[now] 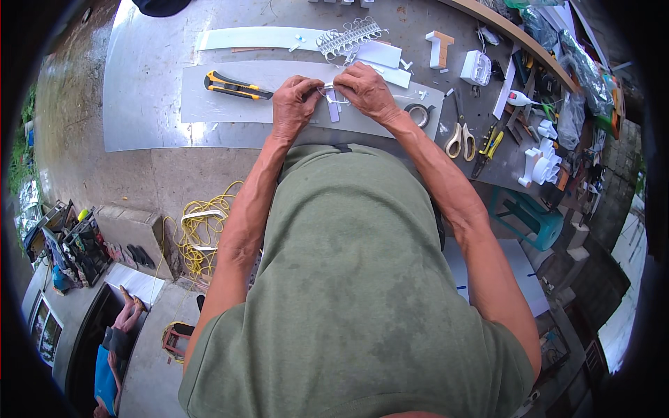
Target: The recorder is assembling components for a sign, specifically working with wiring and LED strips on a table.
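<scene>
Over a grey sheet (230, 111) on the table, my left hand (296, 104) and my right hand (367, 90) face each other with their fingertips pinched. Between them is a small white piece with thin white wires (329, 86), gripped from both sides; the fingers partly cover it. A narrow lilac strip (334, 113) lies just below. Left of my left hand rests a yellow and black utility knife (237, 85). Beyond my hands is a bunch of white wired LED modules (348, 39). A roll of dark tape (418, 115) sits beside my right wrist.
Scissors (460, 120) and yellow-handled pliers (495, 145) lie at the right, near a white block with a tan face (439, 50) and a white box (476, 68). Below stands a green stool (533, 219). Yellow cord (198, 233) covers floor at left; a person (115, 355) lies farther off.
</scene>
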A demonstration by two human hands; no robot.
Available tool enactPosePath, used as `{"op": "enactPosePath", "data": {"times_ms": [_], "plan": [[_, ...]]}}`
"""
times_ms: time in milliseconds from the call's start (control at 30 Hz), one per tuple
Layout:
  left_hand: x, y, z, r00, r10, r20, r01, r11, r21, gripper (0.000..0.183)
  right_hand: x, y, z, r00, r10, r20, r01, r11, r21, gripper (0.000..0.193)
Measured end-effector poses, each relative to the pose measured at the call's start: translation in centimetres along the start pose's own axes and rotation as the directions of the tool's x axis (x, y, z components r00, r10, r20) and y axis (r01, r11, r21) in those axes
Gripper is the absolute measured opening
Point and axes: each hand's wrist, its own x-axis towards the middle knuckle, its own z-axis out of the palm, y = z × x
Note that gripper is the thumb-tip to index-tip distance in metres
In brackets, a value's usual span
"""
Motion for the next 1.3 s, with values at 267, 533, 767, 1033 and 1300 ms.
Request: {"op": "enactPosePath", "data": {"times_ms": [267,533,767,1033,1300], "plan": [[-0.2,-0.2,0.2,1.000,0.018,-0.025,-0.017,1.000,0.023,0.018,0.0,0.1,0.1,1.000,-0.025,-0.016,0.025,1.000,-0.010,0.012],[-0.1,-0.5,0.3,0.997,0.074,-0.025,-0.071,0.991,0.112,0.016,0.1,-0.1,0.1,1.000,-0.026,-0.012,0.026,0.999,-0.019,0.011],[0.1,-0.3,0.1,0.997,0.080,-0.002,-0.079,0.991,0.110,0.015,0.2,-0.2,-0.1,1.000,-0.014,0.012,0.015,0.999,-0.037,0.011],[0.3,-0.1,0.0,0.999,0.042,0.024,-0.043,0.996,0.078,0.016,0.5,-0.2,-0.7,0.996,0.085,0.022,-0.086,0.994,0.063,0.011],[0.1,0.0,-0.2,0.998,0.063,0.013,-0.064,0.992,0.109,0.017,0.9,-0.9,-1.2,0.988,0.154,0.031,-0.156,0.981,0.118,0.013]]}}
